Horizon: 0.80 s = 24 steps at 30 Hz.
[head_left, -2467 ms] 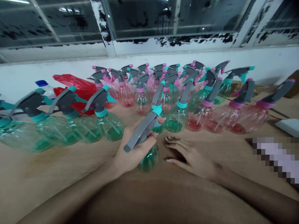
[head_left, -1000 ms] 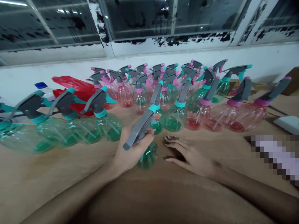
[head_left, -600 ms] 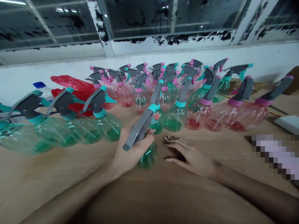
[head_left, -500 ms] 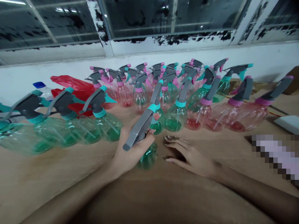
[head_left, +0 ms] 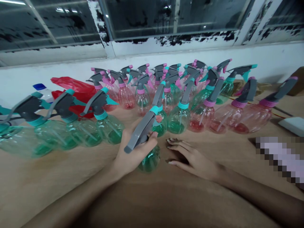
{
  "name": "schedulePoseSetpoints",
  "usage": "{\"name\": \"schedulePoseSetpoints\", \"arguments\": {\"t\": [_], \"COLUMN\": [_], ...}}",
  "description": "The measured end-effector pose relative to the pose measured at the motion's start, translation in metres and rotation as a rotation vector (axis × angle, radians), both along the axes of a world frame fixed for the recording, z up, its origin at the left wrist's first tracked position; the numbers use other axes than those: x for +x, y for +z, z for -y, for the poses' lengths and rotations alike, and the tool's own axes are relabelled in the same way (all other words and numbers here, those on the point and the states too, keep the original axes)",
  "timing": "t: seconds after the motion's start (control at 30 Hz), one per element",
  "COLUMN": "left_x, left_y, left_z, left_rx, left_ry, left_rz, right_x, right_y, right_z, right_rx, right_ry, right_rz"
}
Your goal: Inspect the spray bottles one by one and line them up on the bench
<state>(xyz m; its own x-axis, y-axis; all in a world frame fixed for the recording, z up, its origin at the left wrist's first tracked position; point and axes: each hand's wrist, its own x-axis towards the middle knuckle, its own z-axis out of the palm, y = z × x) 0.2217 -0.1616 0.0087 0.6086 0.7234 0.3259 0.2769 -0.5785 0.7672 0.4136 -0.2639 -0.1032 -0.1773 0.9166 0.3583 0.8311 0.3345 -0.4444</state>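
My left hand [head_left: 133,155] is wrapped round the neck of a green spray bottle [head_left: 150,161], just below its grey trigger head with a turquoise nozzle. The bottle stands on the table close to me, its nozzle pointing away. The trigger is mostly hidden by my hand. To the right, my right hand [head_left: 190,156] lies on the wooden tabletop [head_left: 78,171] with its fingers apart and nothing in it. Just beyond it stand another green spray bottle [head_left: 178,122] and a pink spray bottle [head_left: 201,118].
Several green spray bottles [head_left: 110,128] line up on the left. Pink and green ones crowd the back, before a white wall [head_left: 273,60]. A red plastic bag [head_left: 73,85] and a blue-capped bottle [head_left: 42,90] lie back left. A white object [head_left: 293,126] sits at the right.
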Motion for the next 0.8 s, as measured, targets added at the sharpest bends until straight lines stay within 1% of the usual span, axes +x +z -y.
{"name": "schedulePoseSetpoints", "arguments": {"t": [0.13,0.23,0.53,0.8], "left_x": [-0.0008,0.0001,-0.0004,-0.0023], "left_y": [0.0009,0.0017,0.0036,0.0006], "left_z": [-0.0008,-0.0015,0.0002,-0.0011], "left_rx": [-0.064,-0.094,-0.102,-0.11], "left_ry": [-0.053,-0.067,-0.109,-0.099], "left_rz": [-0.002,0.015,0.047,0.015], "right_x": [-0.0009,-0.0017,-0.0011,-0.0007], "right_y": [0.0009,0.0025,0.0018,0.0023], "right_z": [0.0001,0.0005,0.0007,0.0008], "right_rx": [-0.016,-0.01,-0.001,-0.018], "right_ry": [-0.004,-0.01,0.0,-0.004], "right_rz": [0.013,0.01,0.017,0.025]}}
